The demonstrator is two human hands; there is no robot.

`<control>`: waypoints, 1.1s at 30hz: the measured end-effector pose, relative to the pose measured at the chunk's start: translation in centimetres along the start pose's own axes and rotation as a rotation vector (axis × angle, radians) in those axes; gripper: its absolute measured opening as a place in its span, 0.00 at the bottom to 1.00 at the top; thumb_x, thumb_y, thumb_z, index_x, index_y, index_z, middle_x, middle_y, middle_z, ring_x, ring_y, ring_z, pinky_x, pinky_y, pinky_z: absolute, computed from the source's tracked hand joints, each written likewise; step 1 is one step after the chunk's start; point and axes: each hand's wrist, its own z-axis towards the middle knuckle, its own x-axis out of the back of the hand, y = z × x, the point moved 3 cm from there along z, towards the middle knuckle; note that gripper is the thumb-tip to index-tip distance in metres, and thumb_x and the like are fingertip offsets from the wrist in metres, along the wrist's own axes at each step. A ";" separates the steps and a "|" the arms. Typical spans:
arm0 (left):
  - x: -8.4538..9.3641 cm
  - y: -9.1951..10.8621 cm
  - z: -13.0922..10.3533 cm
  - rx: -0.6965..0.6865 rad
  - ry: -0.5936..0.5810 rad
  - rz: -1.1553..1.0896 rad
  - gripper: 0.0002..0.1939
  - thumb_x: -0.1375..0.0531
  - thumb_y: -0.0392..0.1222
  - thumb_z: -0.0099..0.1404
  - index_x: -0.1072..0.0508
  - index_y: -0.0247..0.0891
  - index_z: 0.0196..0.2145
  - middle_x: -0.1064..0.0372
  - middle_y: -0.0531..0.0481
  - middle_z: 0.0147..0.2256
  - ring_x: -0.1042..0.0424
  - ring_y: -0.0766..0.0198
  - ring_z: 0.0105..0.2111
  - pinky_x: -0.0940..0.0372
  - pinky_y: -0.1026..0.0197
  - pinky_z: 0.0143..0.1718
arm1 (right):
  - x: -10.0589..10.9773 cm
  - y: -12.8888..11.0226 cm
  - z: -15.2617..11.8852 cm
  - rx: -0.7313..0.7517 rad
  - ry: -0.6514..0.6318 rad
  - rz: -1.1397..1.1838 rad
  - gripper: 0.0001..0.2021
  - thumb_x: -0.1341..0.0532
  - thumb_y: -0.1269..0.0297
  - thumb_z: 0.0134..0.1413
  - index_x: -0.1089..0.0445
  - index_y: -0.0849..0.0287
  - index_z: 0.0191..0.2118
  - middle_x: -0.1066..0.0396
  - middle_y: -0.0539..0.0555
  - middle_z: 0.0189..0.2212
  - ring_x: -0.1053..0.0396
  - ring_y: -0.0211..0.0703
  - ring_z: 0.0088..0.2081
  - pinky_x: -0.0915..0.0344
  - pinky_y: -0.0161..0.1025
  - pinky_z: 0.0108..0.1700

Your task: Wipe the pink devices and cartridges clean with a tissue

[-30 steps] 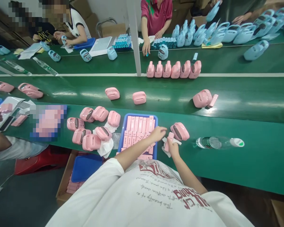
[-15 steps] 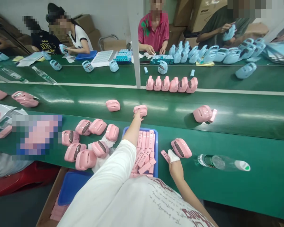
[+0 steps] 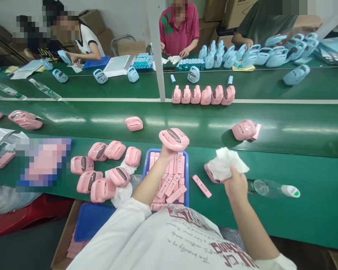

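My left hand holds a pink device with a dark oval window, raised over the far edge of a blue tray. Pink sticks fill that tray. In my right hand a white cloth is pinched and spread out. Behind the cloth, another pink device lies on the green table, mostly hidden. A single pink stick rests between the tray and my right hand.
Several pink devices stand left of the tray. A clear bottle lies at the right. Beyond runs a green belt carrying more pink devices. People sit across it near blue devices.
My left hand has lifted the pink device off the belt and brought it closer. My right hand has let go of the stick and moved right and up with the cloth.
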 end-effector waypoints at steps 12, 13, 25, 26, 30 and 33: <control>-3.0 -1.9 -12.2 0.015 -0.406 0.138 0.20 0.39 0.53 0.58 0.26 0.37 0.44 0.25 0.45 0.40 0.30 0.54 0.47 0.37 0.56 0.48 | -6.7 -5.8 -6.5 0.820 -0.991 -0.518 0.30 0.59 0.46 0.64 0.38 0.58 0.60 0.39 0.59 0.59 0.47 0.53 0.64 0.53 0.56 0.65; -3.2 -1.6 -12.4 0.015 -0.393 0.143 0.20 0.39 0.52 0.58 0.25 0.37 0.42 0.25 0.46 0.40 0.29 0.54 0.46 0.36 0.57 0.47 | -6.4 -6.0 -7.0 0.947 -1.016 -0.520 0.28 0.58 0.47 0.64 0.39 0.57 0.60 0.42 0.59 0.61 0.49 0.54 0.65 0.53 0.57 0.66; -3.2 -1.5 -14.6 0.062 -0.432 0.128 0.20 0.36 0.54 0.52 0.24 0.35 0.36 0.24 0.45 0.36 0.28 0.51 0.42 0.35 0.55 0.43 | -5.7 -8.0 -10.0 1.319 -1.023 -0.465 0.31 0.57 0.45 0.62 0.53 0.54 0.67 0.46 0.60 0.63 0.47 0.59 0.63 0.49 0.59 0.63; -3.1 -1.5 -14.8 0.080 -0.444 0.136 0.20 0.36 0.54 0.52 0.24 0.34 0.36 0.24 0.45 0.36 0.28 0.51 0.43 0.35 0.55 0.44 | -5.5 -7.7 -10.0 1.333 -1.017 -0.477 0.31 0.56 0.44 0.62 0.53 0.53 0.66 0.47 0.60 0.63 0.48 0.59 0.63 0.48 0.58 0.63; -3.2 -1.4 -15.7 0.170 -0.518 0.139 0.22 0.37 0.54 0.54 0.25 0.35 0.41 0.24 0.43 0.39 0.29 0.49 0.47 0.37 0.53 0.49 | -5.4 -7.2 -8.7 1.104 -1.016 -0.510 0.32 0.61 0.43 0.62 0.49 0.54 0.65 0.42 0.59 0.60 0.47 0.56 0.63 0.47 0.55 0.63; -3.3 -0.8 -16.1 0.217 -0.523 0.147 0.25 0.36 0.55 0.54 0.25 0.34 0.43 0.24 0.42 0.40 0.30 0.48 0.48 0.37 0.51 0.50 | -5.5 -7.1 -8.0 0.845 -0.963 -0.477 0.36 0.62 0.38 0.59 0.44 0.56 0.62 0.37 0.60 0.56 0.42 0.55 0.60 0.46 0.54 0.63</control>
